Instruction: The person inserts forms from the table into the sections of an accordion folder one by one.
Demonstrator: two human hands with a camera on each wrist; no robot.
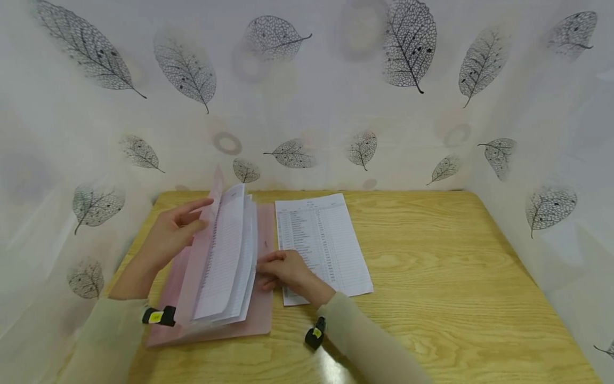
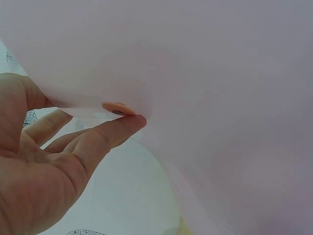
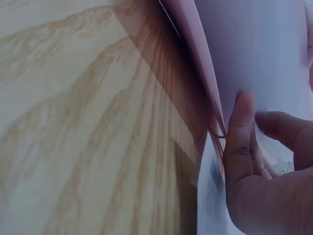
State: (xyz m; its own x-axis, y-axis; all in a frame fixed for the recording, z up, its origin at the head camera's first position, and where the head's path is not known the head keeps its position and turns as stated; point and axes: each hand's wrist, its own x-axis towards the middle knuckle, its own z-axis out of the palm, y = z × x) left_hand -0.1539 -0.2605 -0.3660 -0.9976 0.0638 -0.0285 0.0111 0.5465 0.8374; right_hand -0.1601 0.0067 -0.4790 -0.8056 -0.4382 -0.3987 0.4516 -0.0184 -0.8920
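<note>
A pink file folder [image 1: 265,314] stands partly open on the left half of the table. My left hand [image 1: 169,232] holds up its front cover [image 1: 201,256] by the outer edge. In the left wrist view, the fingers are at that edge beside a small orange button [image 2: 116,107]. Inside the folder, several printed white sheets [image 1: 225,250] lean upright and fan apart. My right hand [image 1: 286,269] pinches their right edge between thumb and fingers; in the right wrist view the fingertips meet at the white sheets [image 3: 274,63].
Right of the folder, a loose printed sheet [image 1: 338,240] lies flat, partly under my right forearm. The wooden table [image 1: 431,277] is bordered at the back and sides by pale curtains [image 1: 307,106] with a leaf print.
</note>
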